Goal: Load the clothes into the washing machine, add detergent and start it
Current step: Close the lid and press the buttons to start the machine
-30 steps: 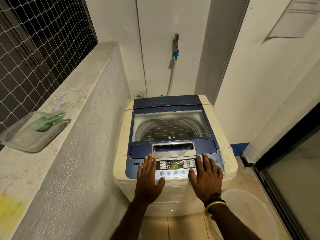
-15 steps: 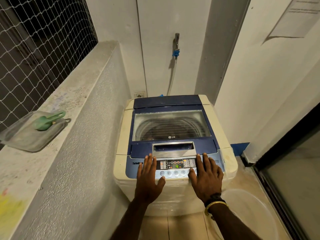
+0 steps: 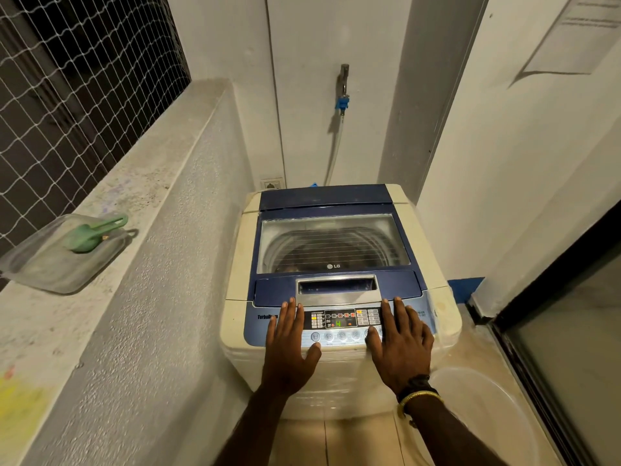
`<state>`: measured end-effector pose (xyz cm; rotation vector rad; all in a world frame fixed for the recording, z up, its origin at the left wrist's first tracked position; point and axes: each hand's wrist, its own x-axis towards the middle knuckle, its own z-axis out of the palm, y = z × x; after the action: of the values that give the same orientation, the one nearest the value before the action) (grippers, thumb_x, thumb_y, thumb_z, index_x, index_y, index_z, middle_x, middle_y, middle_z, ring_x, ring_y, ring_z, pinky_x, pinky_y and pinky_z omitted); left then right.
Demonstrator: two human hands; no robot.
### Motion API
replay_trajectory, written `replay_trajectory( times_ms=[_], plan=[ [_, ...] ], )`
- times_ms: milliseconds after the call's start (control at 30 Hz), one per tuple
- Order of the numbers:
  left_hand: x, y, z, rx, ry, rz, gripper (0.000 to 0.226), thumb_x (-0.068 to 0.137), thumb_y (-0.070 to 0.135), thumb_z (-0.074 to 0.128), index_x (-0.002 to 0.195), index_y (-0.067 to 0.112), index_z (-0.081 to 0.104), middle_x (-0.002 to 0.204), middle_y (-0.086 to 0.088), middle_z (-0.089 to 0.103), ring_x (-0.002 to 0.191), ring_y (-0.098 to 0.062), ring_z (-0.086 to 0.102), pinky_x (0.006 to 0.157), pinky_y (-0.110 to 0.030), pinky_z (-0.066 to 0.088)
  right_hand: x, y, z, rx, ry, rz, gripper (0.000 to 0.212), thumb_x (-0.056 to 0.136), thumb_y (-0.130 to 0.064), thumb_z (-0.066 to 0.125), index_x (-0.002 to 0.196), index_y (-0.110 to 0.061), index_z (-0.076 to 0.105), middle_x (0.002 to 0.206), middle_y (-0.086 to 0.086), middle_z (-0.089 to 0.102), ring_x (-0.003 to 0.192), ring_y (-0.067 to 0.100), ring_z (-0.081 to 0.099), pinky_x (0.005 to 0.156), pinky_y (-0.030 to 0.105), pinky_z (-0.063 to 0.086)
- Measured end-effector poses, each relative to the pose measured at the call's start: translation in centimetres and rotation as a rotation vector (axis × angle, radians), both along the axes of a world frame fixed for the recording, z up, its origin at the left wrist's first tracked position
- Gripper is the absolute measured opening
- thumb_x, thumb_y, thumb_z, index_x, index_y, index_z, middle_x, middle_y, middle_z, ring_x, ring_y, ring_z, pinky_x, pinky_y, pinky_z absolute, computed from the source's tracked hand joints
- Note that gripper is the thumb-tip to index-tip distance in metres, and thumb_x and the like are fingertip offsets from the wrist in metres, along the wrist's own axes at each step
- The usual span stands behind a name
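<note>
While both hands stay flat on the control panel (image 3: 341,326), the display now reads a lone 4 where 44 showed a second ago. Left hand (image 3: 289,344) at 7 o'clock and right hand (image 3: 401,344) at 5 o'clock of the washing machine (image 3: 336,264) lie spread, holding nothing; its lid is closed, so the cycle seems started.

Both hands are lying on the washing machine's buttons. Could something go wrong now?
Maybe. The right hand has its thumb by the button row, and the left hand lies flat beside it, so a lean might press a wrong button. The clear tub on the floor sits close behind, easy to step on.
</note>
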<state>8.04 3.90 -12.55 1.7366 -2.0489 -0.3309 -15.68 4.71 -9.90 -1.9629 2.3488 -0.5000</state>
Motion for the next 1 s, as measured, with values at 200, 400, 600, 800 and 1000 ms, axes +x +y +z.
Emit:
replay_trajectory(
  times_ms=[200, 400, 600, 800, 1000],
  plan=[
    [-0.03, 0.03, 0.09, -0.01, 0.013, -0.005, 0.084, 0.085, 0.054, 0.046, 0.156, 0.016, 0.023, 0.166, -0.004, 0.014, 0.153, -0.025, 0.015, 0.122, -0.054, 0.02, 0.02, 0.02, -0.03, -0.003, -0.006, -0.001, 0.07, 0.091, -0.06, 0.03, 0.15, -0.025, 0.045, 0.156, 0.006, 0.043, 0.142, 0.032, 0.039, 0.111, 0.055, 0.033],
    [-0.01, -0.02, 0.1, -0.006, 0.004, 0.0, 0.085, 0.085, 0.055, 0.046, 0.157, 0.016, 0.023, 0.166, -0.002, 0.012, 0.153, -0.023, 0.013, 0.122, -0.051, 0.015, -0.01, 0.03, -0.09, 0.004, 0.0, -0.002, 0.071, 0.091, -0.061, 0.029, 0.151, -0.025, 0.044, 0.157, 0.005, 0.042, 0.143, 0.032, 0.038, 0.111, 0.055, 0.032],
    [-0.07, -0.03, 0.12, 0.006, -0.008, 0.007, 0.085, 0.085, 0.057, 0.043, 0.158, 0.016, 0.023, 0.167, 0.0, 0.007, 0.154, -0.02, 0.007, 0.124, -0.047, 0.009, 0.03, -0.01, -0.05, -0.003, -0.004, 0.001, 0.071, 0.09, -0.061, 0.03, 0.15, -0.025, 0.045, 0.156, 0.006, 0.043, 0.142, 0.033, 0.04, 0.111, 0.056, 0.033],
    [-0.07, -0.02, 0.03, 0.004, -0.004, 0.005, 0.085, 0.085, 0.056, 0.045, 0.158, 0.017, 0.023, 0.167, 0.0, 0.008, 0.155, -0.02, 0.007, 0.124, -0.047, 0.009, -0.04, 0.04, -0.1, 0.004, 0.001, -0.001, 0.072, 0.091, -0.061, 0.029, 0.151, -0.025, 0.044, 0.157, 0.006, 0.042, 0.143, 0.033, 0.039, 0.111, 0.055, 0.032],
    [-0.09, 0.08, 0.34, -0.009, -0.012, 0.006, 0.085, 0.085, 0.055, 0.044, 0.157, 0.015, 0.025, 0.166, -0.002, 0.009, 0.154, -0.022, 0.009, 0.123, -0.048, 0.012, -0.03, 0.03, -0.12, -0.001, 0.002, 0.004, 0.071, 0.091, -0.06, 0.03, 0.15, -0.024, 0.045, 0.156, 0.006, 0.043, 0.142, 0.033, 0.04, 0.111, 0.055, 0.032]
  ],
)
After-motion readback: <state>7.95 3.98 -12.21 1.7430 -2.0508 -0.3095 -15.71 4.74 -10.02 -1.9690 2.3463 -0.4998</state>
